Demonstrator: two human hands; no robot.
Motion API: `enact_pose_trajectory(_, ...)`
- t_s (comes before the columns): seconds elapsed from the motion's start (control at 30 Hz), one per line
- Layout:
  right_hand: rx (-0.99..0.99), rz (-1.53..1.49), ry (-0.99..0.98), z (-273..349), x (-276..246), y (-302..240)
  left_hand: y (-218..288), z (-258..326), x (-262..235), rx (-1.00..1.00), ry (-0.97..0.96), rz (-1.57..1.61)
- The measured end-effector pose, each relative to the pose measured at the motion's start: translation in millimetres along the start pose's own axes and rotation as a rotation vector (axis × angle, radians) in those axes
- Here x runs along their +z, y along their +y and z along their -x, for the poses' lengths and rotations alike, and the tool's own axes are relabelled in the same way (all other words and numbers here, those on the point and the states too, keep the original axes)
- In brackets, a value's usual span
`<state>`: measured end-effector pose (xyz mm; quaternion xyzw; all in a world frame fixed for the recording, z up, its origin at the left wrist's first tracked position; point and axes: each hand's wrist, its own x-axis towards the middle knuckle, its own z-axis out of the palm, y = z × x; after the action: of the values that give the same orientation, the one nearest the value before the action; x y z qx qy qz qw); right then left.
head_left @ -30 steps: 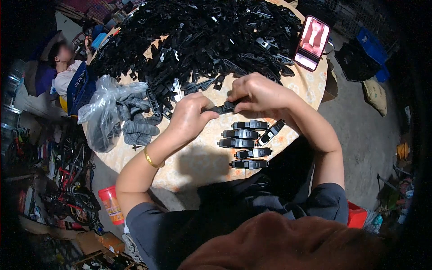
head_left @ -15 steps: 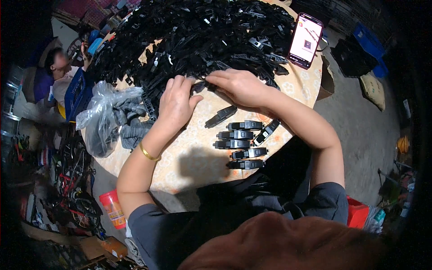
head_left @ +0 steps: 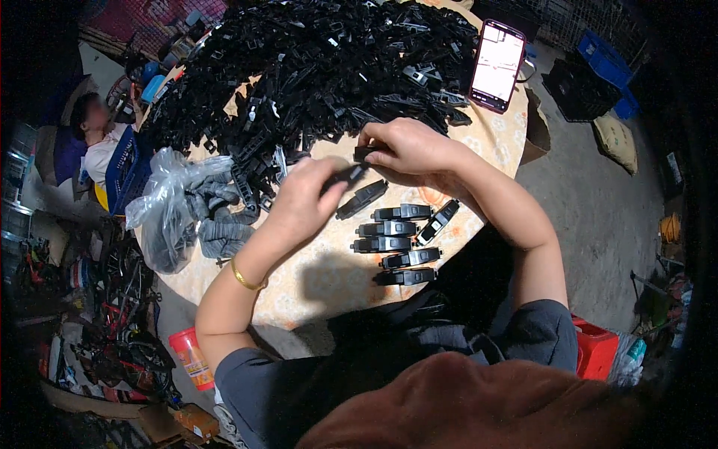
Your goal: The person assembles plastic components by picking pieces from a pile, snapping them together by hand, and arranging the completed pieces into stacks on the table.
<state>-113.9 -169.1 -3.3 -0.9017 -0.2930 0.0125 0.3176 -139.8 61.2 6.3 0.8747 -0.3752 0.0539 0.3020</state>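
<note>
A clear plastic bag (head_left: 161, 213) of grey gloves sits at the worktop (head_left: 329, 280) edge, near the left elbow. The left hand (head_left: 303, 198) pinches a black plastic part (head_left: 348, 174); the right hand (head_left: 407, 150) grips its far end, just above the row of finished pieces (head_left: 396, 243). A slip could knock that row askew (or off the near edge).

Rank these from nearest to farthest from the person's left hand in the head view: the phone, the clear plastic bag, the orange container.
From the left hand:
1. Clear plastic bag, on the table's left side, closest.
2. Orange container, below the table edge, lower left.
3. Phone, at the table's far right, beyond the right hand.
</note>
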Motion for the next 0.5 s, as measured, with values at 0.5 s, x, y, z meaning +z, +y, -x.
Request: enact_pose_trajectory(0.5,-0.170,0.326,0.166,1.9,11.0,0.6,-5.8,4.1,4.2,-0.091,-0.016,-0.110)
